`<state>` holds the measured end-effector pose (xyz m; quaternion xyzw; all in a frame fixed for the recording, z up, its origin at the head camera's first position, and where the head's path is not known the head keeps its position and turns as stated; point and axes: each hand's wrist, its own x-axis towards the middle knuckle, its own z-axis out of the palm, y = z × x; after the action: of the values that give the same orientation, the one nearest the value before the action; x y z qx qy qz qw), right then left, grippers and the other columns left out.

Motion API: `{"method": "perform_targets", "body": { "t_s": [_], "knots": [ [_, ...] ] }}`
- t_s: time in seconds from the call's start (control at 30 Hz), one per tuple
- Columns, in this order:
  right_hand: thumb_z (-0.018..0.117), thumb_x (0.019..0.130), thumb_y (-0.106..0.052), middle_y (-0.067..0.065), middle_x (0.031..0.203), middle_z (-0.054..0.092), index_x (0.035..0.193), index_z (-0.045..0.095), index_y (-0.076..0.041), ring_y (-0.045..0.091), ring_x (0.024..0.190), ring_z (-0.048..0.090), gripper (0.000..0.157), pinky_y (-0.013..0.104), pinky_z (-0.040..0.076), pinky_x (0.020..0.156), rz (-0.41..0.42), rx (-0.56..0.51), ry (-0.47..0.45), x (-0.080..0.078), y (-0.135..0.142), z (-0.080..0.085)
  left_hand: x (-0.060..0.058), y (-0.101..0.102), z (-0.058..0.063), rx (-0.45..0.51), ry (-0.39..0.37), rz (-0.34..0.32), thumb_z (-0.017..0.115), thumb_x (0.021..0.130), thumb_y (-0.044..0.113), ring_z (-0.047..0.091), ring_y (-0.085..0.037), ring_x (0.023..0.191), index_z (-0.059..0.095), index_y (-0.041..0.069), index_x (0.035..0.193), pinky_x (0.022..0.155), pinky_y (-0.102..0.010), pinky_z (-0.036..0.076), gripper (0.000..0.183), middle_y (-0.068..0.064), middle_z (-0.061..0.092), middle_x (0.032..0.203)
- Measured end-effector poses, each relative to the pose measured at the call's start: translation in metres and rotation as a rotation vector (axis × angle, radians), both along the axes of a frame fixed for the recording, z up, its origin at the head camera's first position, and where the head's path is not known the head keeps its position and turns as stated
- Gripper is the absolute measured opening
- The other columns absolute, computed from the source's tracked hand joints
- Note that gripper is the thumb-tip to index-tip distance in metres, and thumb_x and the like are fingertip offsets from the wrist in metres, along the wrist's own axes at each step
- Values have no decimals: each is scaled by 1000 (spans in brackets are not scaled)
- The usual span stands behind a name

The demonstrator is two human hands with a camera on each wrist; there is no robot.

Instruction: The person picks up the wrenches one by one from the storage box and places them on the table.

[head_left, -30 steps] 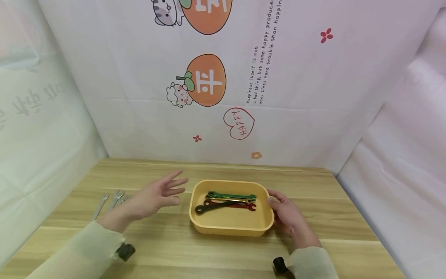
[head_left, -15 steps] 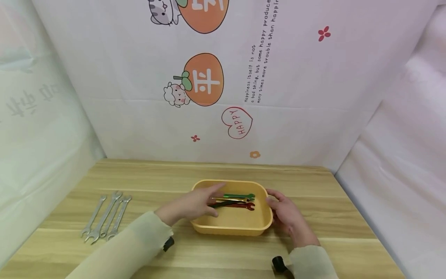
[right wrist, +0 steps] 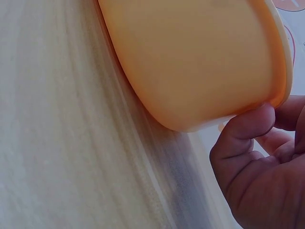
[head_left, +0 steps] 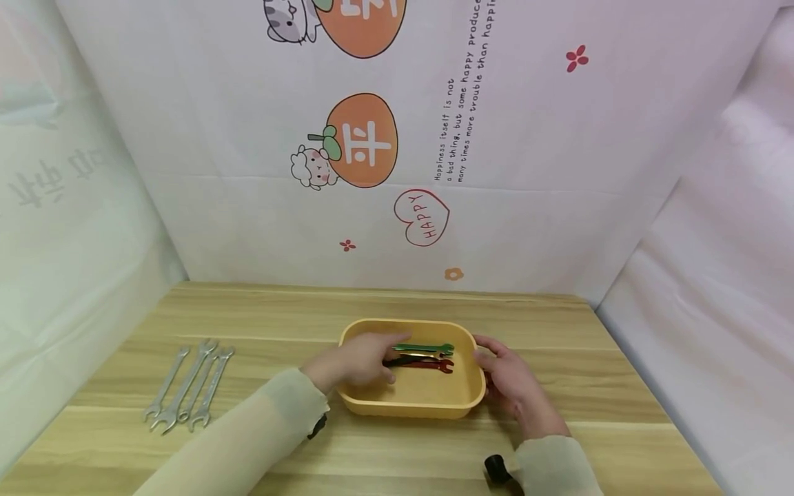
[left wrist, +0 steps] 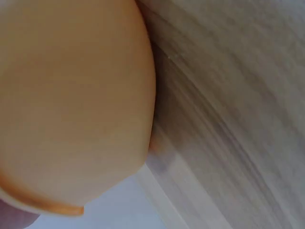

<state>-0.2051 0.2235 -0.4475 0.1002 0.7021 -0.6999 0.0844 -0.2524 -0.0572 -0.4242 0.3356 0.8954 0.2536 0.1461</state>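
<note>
A yellow plastic basket stands on the wooden table. Inside lie several coloured wrenches: a green wrench, a gold one beside it, a red wrench and a black wrench. My left hand reaches over the basket's left side to the wrenches' left ends. Its thumb and index finger stand apart; the other fingers and any contact are hidden. My right hand holds the basket's right end by the rim, thumb and fingers bent around it, as the right wrist view also shows.
Several silver wrenches lie side by side on the table's left. A white printed cloth hangs behind the table, with white sheets at both sides.
My left hand has moved right, from beside the silver wrenches into the basket, and slightly deeper in the last half second. The right hand and basket have stayed put.
</note>
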Motion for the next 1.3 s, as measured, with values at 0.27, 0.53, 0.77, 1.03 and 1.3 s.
{"method": "perform_targets", "body": {
  "t_s": [0.27,0.53,0.77,1.03,1.3],
  "knots": [
    [48,105,-15,19,105,63,147,47,-13,19,71,60,41,30,52,56,-3,13,-7,0,-1,0,4,4,-3,-3,38,-21,78,84,4,65,-12,105,45,6,149,96,-31,49,73,0,72,110],
    [48,105,-14,20,105,63,146,47,-11,19,70,61,41,30,53,56,-5,-9,-4,-1,0,-1,7,8,-9,62,-63,-2,80,84,6,62,-9,107,49,11,147,91,-26,49,71,3,69,119],
    [48,105,-14,19,102,63,146,48,-11,19,69,60,41,30,52,55,-4,-14,-5,-1,0,-1,8,13,-17,104,-90,-15,81,79,1,61,-6,110,54,13,144,86,-21,50,71,4,68,122],
    [49,105,-14,17,97,63,147,47,-12,17,64,57,42,27,48,51,-1,-23,-8,-1,0,-1,9,14,-18,95,-99,-21,81,76,-3,64,-6,87,55,15,144,70,-21,52,74,4,68,122],
    [49,105,-14,13,88,62,148,46,-11,14,59,55,43,25,45,48,5,-28,-2,0,0,0,12,14,-16,21,41,-59,68,75,-12,58,-4,69,61,12,138,50,-20,34,68,7,68,122]
  ]
}}
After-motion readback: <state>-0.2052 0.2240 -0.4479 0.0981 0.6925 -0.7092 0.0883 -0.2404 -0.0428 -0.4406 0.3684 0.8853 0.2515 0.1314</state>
